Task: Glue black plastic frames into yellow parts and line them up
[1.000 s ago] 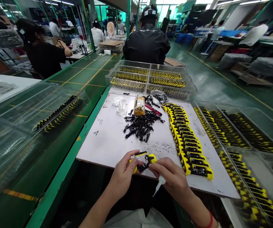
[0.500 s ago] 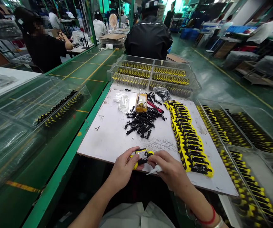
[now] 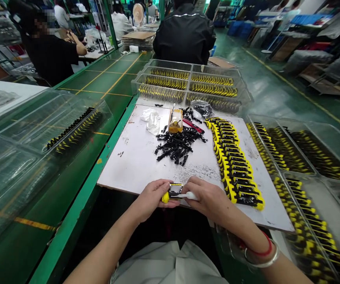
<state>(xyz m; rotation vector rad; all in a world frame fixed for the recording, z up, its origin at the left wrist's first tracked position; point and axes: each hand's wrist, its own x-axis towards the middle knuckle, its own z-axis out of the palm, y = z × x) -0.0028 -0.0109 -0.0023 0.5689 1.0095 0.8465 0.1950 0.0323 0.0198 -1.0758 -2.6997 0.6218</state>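
- Evidently the left hand [image 3: 150, 198] is grasping a yellow-and-black part [image 3: 166, 197] by its left end, just above the front edge of the tabletop [image 3: 134, 159].
- The right hand [image 3: 210, 197] has its fingers closed around a white tube [image 3: 191, 195], whose thin nozzle points left across the part; whether the tip touches it, I can't tell.
- A red bracelet [image 3: 266, 247] and a pale bangle [image 3: 272, 262] circle the right wrist.
- Beyond both hands, a loose pile of black pieces [image 3: 177, 145] lies mid-tabletop.
- Behind that pile sits a small yellow box [image 3: 176, 127], with crumpled white cloth [image 3: 152, 121] on its left and something red and slim [image 3: 194, 126] on its right.
- To the right, a long row of yellow-and-black parts [image 3: 238, 165] runs from front to back.
- Clear trays flank the tabletop, one at left [image 3: 7, 165], another at right [image 3: 332, 213].
- At the far end, a third clear tray [image 3: 190, 83] holds more rows, before a person in a dark jacket [image 3: 184, 37].
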